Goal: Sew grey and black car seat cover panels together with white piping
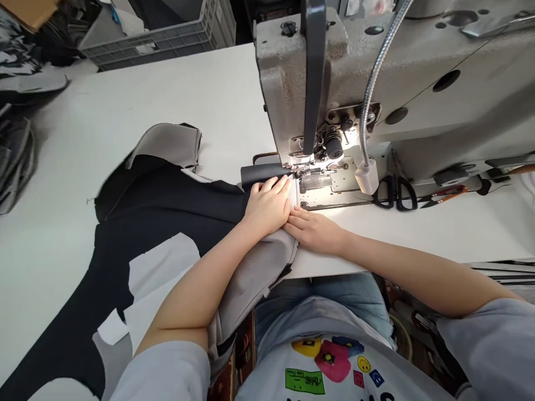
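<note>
A large sewn piece of black fabric (167,195) and grey mesh fabric (254,267) lies across the white table, its edge at the needle area of the sewing machine (288,83). My left hand (270,206) lies flat on the fabric just in front of the presser foot, fingers stretched forward and slightly apart. Close beside it, my right hand (315,231) has its fingers bent together over the grey fabric's right edge; its thumb is hidden. A rolled black strip (265,174) sits left of the needle. The machine's lamp lights this spot.
Black-handled scissors (395,192) and orange-handled snips (445,195) lie under the machine arm. A flexible metal tube (378,67) ends in a white lamp head. White pieces (163,267) rest on the black fabric. Behind stands a grey crate (167,42); dark fabric piles (16,156) are at left.
</note>
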`<state>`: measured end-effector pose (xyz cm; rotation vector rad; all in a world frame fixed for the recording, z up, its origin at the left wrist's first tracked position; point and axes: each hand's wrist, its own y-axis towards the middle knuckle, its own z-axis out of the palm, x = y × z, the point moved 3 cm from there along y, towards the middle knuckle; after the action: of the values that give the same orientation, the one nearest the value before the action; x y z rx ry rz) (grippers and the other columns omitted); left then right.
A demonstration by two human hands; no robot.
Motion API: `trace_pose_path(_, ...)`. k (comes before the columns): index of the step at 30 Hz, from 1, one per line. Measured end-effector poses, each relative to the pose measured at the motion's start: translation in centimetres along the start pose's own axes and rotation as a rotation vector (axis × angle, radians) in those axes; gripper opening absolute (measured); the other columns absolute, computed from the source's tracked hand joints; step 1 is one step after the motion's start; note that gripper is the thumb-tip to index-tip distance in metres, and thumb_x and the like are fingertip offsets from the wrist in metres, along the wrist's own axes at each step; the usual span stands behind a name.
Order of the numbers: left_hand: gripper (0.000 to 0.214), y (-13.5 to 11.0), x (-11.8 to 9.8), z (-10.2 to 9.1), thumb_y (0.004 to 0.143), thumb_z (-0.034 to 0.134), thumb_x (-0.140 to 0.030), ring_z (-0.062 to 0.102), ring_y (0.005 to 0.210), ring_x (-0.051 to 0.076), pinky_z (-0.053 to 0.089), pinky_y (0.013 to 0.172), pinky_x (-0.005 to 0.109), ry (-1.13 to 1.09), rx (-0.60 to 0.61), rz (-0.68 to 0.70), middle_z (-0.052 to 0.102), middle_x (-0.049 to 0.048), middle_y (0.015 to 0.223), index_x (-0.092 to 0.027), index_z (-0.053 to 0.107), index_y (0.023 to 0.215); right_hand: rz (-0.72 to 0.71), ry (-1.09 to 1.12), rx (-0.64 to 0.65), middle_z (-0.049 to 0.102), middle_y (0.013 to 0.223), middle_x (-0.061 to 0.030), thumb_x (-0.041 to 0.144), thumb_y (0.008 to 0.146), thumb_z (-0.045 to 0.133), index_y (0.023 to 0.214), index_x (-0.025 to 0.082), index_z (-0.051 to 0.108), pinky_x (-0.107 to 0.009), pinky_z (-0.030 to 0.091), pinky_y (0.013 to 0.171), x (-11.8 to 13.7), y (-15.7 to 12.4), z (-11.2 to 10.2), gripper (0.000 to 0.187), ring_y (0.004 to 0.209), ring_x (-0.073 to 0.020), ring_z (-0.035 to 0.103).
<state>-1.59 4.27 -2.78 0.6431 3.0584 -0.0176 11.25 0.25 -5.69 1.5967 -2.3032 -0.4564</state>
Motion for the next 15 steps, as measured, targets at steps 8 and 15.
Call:
trace_pose_path(8, 0.054, 0.0, -0.2, -0.1, 0.092, 0.032, -0.026, 0.037, 0.138, 0.027, 0.032, 0.110, 0.049, -0.058, 0.038, -0.043, 0.039, 0.0068, 0.153, -0.017, 0.045, 0.143, 0.018, 0.035, 0.005, 0.067, 0.114, -0.0183, 0.008, 0.094, 0.035, 0.118, 0.003, 0.063, -0.045, 0.047, 0.106, 0.0, -0.3, -0.1, 0.037, 0.121, -0.0277, 0.056)
trace_pose_path(15, 0.058, 3.1, 3.1, -0.5, 0.087, 0.051, -0.051, 0.031, 0.139, 0.038, 0.024, 0.112, 0.058, -0.058, -0.098, -0.269, 0.041, 0.0126, 0.150, -0.021, 0.050, 0.136, -0.005, 0.142, 0.051, 0.060, 0.129, -0.0222, 0.007, 0.089, 0.039, 0.131, 0.000, 0.054, -0.050, 0.043, 0.108, -0.1, -0.8, 0.8, 0.045, 0.130, -0.0296, 0.050)
